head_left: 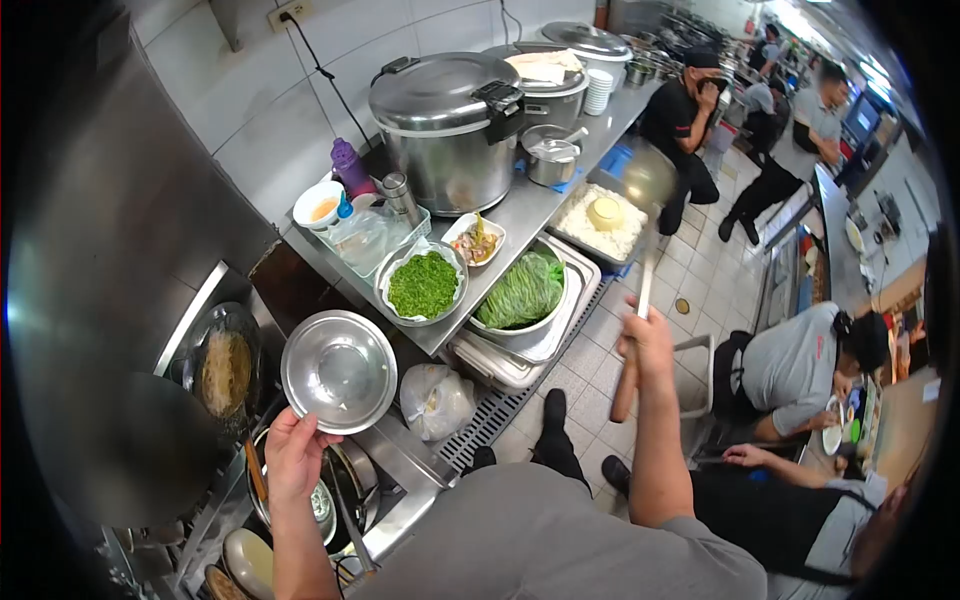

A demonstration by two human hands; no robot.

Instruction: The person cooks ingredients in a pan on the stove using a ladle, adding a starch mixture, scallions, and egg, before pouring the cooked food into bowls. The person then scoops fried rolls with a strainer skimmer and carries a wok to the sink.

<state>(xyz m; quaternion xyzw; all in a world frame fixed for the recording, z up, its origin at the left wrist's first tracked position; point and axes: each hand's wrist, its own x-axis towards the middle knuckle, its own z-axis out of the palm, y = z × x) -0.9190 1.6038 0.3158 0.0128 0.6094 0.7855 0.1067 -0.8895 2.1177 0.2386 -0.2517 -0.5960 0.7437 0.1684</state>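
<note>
My left hand (296, 452) grips the rim of a shiny metal bowl (338, 372), thumb on top. Nothing shows inside the bowl. My right hand (648, 345) is closed around a long-handled ladle (645, 283), its wooden grip end sticking out below the fist. The ladle's round metal head is blurred and raised near a tray of white rice (577, 226), where a pale round dome (606, 213) sits. Close to the metal bowl, on the steel counter, are a bowl of chopped greens (424, 285) and a small white dish of mixed food (475, 241).
A large rice cooker (450, 135) stands against the wall. At left, a pan (222, 365) holds food in oil. Leafy greens (520, 290) fill a lower tub. A tied plastic bag (437, 400) lies below the counter. Co-workers (790, 360) stand close on my right.
</note>
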